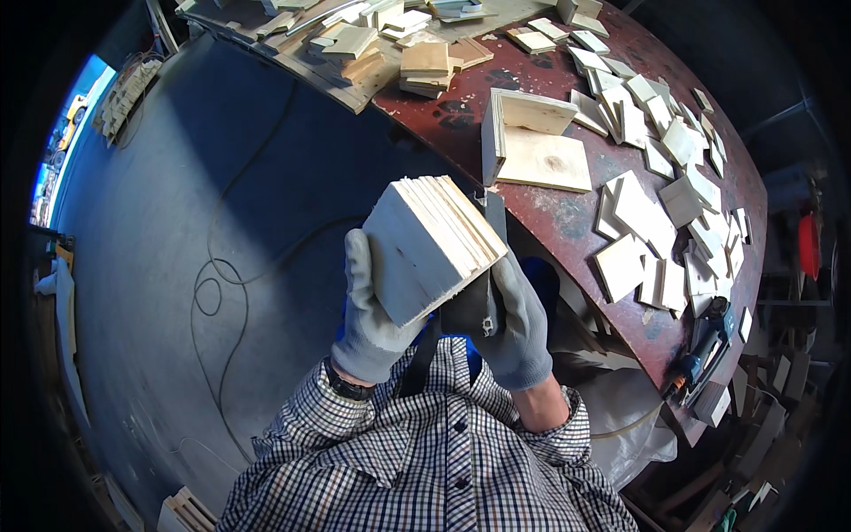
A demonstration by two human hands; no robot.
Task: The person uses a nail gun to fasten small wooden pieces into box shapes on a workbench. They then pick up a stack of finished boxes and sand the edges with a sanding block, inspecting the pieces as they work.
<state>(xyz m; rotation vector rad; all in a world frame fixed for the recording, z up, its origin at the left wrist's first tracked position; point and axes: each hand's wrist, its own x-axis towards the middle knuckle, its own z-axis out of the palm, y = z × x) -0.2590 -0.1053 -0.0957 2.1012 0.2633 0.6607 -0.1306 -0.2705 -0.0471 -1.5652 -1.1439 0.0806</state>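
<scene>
In front of my chest, a stack of several pale square plywood pieces (412,257) is tilted, its layered edges facing up and right. My left hand (370,310), in a grey work glove, grips the stack from the left and below, thumb up along its side. A dark grey, flat, long block (470,309) is against the stack's right side, partly hidden behind it. My right hand (521,328), gloved too, is closed around that block from the right. Its fingertips are mostly hidden.
A dark red table (567,217) on the right bears many scattered plywood pieces (634,208) and an L-shaped joined wooden piece (542,146). A blue-and-black power tool (705,346) lies near its right corner. More boards are piled at the far end (425,62). A cable (213,284) loops across the floor.
</scene>
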